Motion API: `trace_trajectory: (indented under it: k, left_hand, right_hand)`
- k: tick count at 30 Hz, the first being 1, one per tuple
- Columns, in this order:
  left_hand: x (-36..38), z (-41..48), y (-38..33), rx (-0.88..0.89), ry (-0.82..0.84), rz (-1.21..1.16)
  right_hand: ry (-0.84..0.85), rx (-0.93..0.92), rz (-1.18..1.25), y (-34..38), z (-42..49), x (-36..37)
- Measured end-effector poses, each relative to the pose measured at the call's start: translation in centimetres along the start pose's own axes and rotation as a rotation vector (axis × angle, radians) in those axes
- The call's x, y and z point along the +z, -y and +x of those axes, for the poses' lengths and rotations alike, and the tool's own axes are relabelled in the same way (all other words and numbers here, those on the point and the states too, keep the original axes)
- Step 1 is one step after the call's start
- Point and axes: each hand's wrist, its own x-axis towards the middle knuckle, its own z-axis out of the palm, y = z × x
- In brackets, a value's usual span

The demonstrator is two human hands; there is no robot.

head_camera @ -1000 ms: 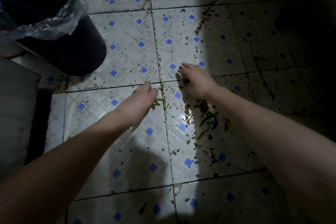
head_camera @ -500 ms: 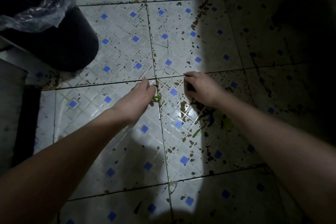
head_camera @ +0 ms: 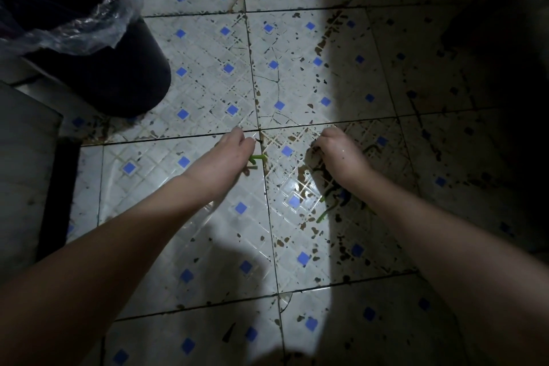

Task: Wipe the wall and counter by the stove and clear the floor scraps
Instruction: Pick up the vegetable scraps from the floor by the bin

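Both my arms reach down to a dirty white floor (head_camera: 208,92) of tiles with small blue squares. My left hand (head_camera: 225,154) is curled around green vegetable stems (head_camera: 258,157) whose ends stick out to its right. My right hand (head_camera: 341,154) hangs over the floor, fingers bent down at dark scraps; what it holds is hidden. More green and dark scraps (head_camera: 329,205) lie on the wet tile just below my right wrist.
A black bin (head_camera: 98,68) lined with a clear plastic bag (head_camera: 80,30) stands at the upper left. A grey cabinet side (head_camera: 23,172) runs along the left edge. The right side of the floor lies in deep shadow, with brown stains scattered around.
Both hands have drawn a little nearer to me and stayed low over the same tile joint. The left keeps its green stems. The right hand has shifted right, over the dark scraps.
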Motion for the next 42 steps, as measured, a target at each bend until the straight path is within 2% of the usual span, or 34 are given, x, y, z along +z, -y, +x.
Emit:
trace_trajectory:
  k: [6,9,16,30,37,42]
  left_hand:
    - [-1.8,-0.7,0.2,-0.042,0.007,0.02]
    - [-3.6,-1.4,0.2,-0.102,0.005,-0.042]
    - [-7.9,-3.7,1.3,-0.136,-0.014,0.168]
    - [-19.1,-7.2,5.9,-0.303,-0.233,0.264]
    - [-23.4,-6.8,8.5,-0.441,-0.269,0.184]
    - [-23.6,-6.0,11.1,-0.507,-0.266,0.133]
  right_hand:
    - [0.018,-0.134,-0.034,1.9,-0.1,-2.4]
    - [0.008,-0.192,-0.061,3.2,0.3,-3.9]
    - [-0.062,-0.282,-0.112,6.7,1.2,-7.6]
    - [-0.158,-0.435,-0.132,14.9,6.4,-15.6]
    - [-0.18,-0.511,-0.147,18.2,10.2,-18.6]
    - [-0.195,-0.522,-0.156,20.4,12.8,-19.0]
